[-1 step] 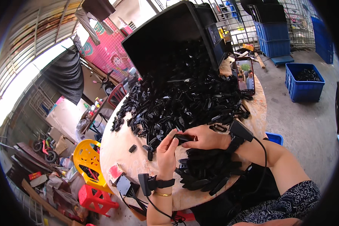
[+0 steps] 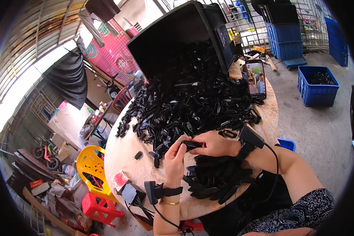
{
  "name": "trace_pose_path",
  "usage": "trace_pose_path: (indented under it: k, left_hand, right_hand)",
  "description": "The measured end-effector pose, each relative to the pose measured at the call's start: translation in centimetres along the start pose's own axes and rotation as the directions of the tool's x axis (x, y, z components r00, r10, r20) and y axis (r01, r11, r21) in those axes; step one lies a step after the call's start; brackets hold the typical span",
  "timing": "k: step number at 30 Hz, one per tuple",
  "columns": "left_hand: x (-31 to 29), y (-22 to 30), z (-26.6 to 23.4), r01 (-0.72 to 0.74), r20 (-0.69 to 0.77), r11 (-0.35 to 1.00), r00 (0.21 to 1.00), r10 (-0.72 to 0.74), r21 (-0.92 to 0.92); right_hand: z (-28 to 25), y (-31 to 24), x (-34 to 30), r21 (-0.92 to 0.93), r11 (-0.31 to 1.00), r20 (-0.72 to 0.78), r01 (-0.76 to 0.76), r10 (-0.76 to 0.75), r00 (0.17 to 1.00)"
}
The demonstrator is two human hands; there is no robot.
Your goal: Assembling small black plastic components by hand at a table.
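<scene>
Barely a thing's moved since the earlier frame: L hand (image 2: 174,157) and R hand (image 2: 216,144) look to be in the same spot, same pose. Head cam, only view: both hands meet over the round table (image 2: 116,157), on a small black pc (image 2: 192,144). L thumb + fingertips pinch its near-left end; R fingers curl snug round the other end, no visible gap, tho exact R fingertip contact's hidden. So the pc's up btwn the hands, just this side of the big heap (image 2: 185,110) of blk parts. That heap spills from a blk bin (image 2: 165,43) tipped on its side. Below R hand, a 2nd pile (image 2: 220,177) of longer-looking blk pcs, near the table edge. One loose part (image 2: 138,155) sits off left. Phone (image 2: 256,80) stands upright, R of the heap. Floor, far R: blue crate (image 2: 318,94) w/ dark bits inside. Yellow chair (image 2: 91,159) + red stool (image 2: 100,208), left of table.
</scene>
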State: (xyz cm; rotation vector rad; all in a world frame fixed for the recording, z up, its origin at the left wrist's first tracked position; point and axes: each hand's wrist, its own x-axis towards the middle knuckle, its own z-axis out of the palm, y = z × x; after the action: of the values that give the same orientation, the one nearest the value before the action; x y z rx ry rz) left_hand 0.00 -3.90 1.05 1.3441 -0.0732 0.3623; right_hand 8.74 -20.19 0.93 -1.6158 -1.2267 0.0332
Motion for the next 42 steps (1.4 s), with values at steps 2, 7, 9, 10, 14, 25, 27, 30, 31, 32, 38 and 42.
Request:
trace_pose_path:
  k: [2,7,9,10,14,25,27,30,31,32,38,42]
  left_hand:
    - [0.0,0.0,0.1,0.057,0.02,0.997,0.998,-0.056,-0.055]
    - [0.0,0.1,-0.7,-0.029,0.092,0.999,0.995,0.03,-0.017]
    - [0.0,-0.1,-0.7,-0.055,0.1,0.998,0.994,0.054,0.005]
    - [0.0,-0.2,-0.7,-0.084,0.106,0.996,0.991,0.08,0.027]
    - [0.0,-0.2,-0.5,-0.099,0.093,0.995,0.991,0.097,0.015]
    - [-0.8,2.9,0.7,-0.285,0.278,0.693,0.952,0.127,0.662]
    - [-1.3,2.7,1.2,-0.31,0.414,0.672,0.91,0.005,0.673]
    - [-0.8,2.3,0.6,-0.222,0.331,0.766,0.944,0.013,0.603]
    - [0.3,1.5,-0.4,-0.233,0.247,0.807,0.962,0.112,0.542]
    - [0.7,1.3,-1.4,-0.161,0.107,0.792,0.987,0.121,0.588]
    - [1.7,-1.7,-5.2,-0.32,0.301,0.063,0.93,0.21,0.945]
    - [1.7,-2.0,-3.7,-0.325,0.317,0.011,0.928,0.197,0.946]
  right_hand:
    - [-0.1,0.0,-0.2,0.02,0.999,-0.02,0.034,-0.034,0.999]
    - [0.4,0.2,-0.3,-0.014,0.987,-0.091,0.159,-0.159,0.983]
    - [0.4,0.5,-0.3,-0.068,0.983,-0.101,0.169,-0.176,0.979]
    - [0.4,0.6,-0.4,-0.122,0.976,-0.108,0.181,-0.194,0.975]
    - [0.6,0.1,-0.4,-0.136,0.976,-0.126,0.17,-0.187,0.974]
    - [-3.4,2.9,1.0,-0.107,0.968,-0.254,-0.226,0.193,0.948]
    - [-2.5,4.2,1.1,-0.215,0.974,-0.211,-0.072,0.026,0.977]
    - [-1.1,5.5,1.2,-0.35,0.935,-0.038,0.053,-0.071,0.997]
    - [-0.6,6.1,1.2,-0.389,0.905,0.047,0.17,-0.165,0.985]
    - [-0.2,6.7,1.2,-0.418,0.863,0.135,0.285,-0.251,0.958]
    - [-0.2,6.7,1.2,-0.528,0.835,0.162,0.154,-0.079,0.984]
    - [-0.6,5.5,0.9,-0.642,0.756,0.168,0.127,-0.024,0.986]
